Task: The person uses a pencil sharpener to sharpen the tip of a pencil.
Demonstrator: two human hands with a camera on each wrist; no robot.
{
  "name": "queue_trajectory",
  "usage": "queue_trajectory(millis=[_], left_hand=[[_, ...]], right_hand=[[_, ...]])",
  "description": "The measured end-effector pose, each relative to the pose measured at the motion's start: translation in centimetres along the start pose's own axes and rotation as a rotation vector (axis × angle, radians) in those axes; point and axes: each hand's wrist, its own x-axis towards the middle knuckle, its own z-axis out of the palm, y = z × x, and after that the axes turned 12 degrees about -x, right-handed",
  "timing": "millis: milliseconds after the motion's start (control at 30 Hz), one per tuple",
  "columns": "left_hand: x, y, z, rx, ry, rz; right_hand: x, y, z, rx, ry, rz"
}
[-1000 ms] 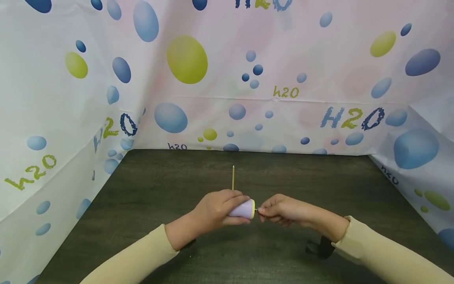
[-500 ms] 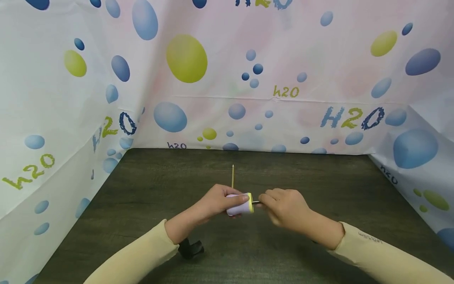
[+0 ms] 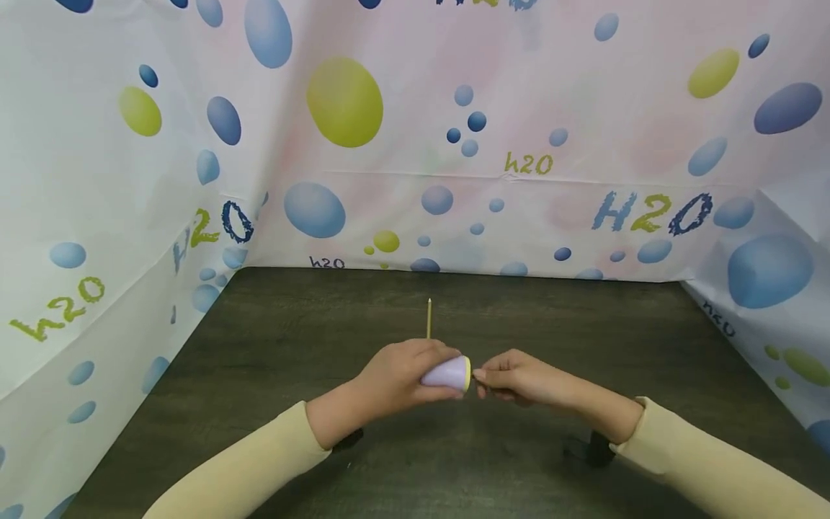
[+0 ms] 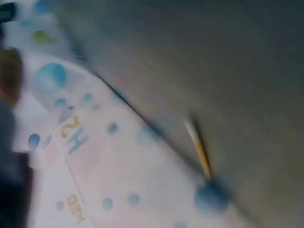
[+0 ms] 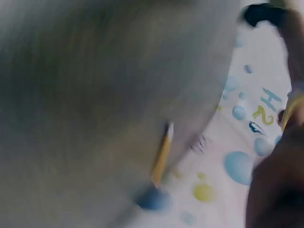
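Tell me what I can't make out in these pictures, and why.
- Head view: what the right hand pinches; its fingers cover nearly all of it.
- Head view: the left end of the lilac object, covered by the left hand.
- Head view: the pencil's near end, behind the left hand.
- Head view: the sleeves' upper parts, cut off by the frame's edge.
- Both wrist views: fine detail on the pencil, lost to blur.

the surface (image 3: 583, 317) gave passing room right of the yellow stick (image 3: 429, 319); left hand (image 3: 403, 376), lilac cylinder (image 3: 446, 373) and right hand (image 3: 522, 378) barred the near middle.
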Motion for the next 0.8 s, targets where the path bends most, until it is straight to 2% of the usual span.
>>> queue_trajectory(millis=[100,167,200,233,267,300,367,433,467,500,533,567,600,667,733,767,800], left_hand=[[0.7,0.0,-0.6,-0.364,-0.048,-0.489],[1.2,-0.2,-1.0,-0.579,-0.051,-0.744],[1.3,-0.3,-1.2,-0.670,-0.059,-0.835],[1.4,-0.4,-1.4,-0.746,-0.064,-0.898],[1.5,-0.5,-1.5,-0.803,-0.075,-0.942],[1.6,-0.5,-1.5,-0.842,-0.085,-0.963],[1.5,-0.3,-1.5,-0.860,-0.085,-0.959],[1.4,0.0,-1.3,-0.781,-0.052,-0.914],[1.2,0.1,-1.1,-0.727,-0.030,-0.879],[1.1,0.3,-1.0,-0.655,-0.008,-0.820],[0.9,0.3,-0.9,-0.572,0.007,-0.739],[0.6,0.3,-0.7,-0.474,0.013,-0.635],[0.3,0.2,-0.5,-0.363,0.018,-0.505],[-0.3,-0.2,-0.1,-0.113,0.045,-0.199],[-0.6,-0.7,0.2,0.108,0.101,0.083],[-0.7,-0.9,0.3,0.176,0.123,0.177],[-0.8,-1.1,0.4,0.203,0.132,0.226]], right_hand=[[0.1,0.0,0.6,-0.637,0.368,-0.286],[0.6,0.3,0.9,-1.011,0.649,-0.496],[0.9,0.5,1.0,-1.144,0.780,-0.595],[1.2,0.6,1.0,-1.239,0.891,-0.691],[1.5,0.8,1.0,-1.297,0.966,-0.765],[1.8,0.9,1.0,-1.327,1.018,-0.818],[2.2,1.0,1.1,-1.329,1.066,-0.858],[2.3,0.9,1.4,-1.283,1.058,-0.828],[2.3,0.9,1.5,-1.240,1.021,-0.781],[2.2,0.7,1.7,-1.173,0.962,-0.721],[2.0,0.5,1.7,-1.075,0.866,-0.642],[1.9,0.3,1.7,-0.947,0.744,-0.559],[1.8,0.1,1.6,-0.783,0.598,-0.468],[1.5,-0.2,1.0,-0.355,0.268,-0.246],[1.5,-0.4,0.3,0.056,0.007,-0.009],[1.5,-0.3,-0.1,0.188,-0.084,0.084],[1.6,-0.3,-0.4,0.270,-0.148,0.154]])
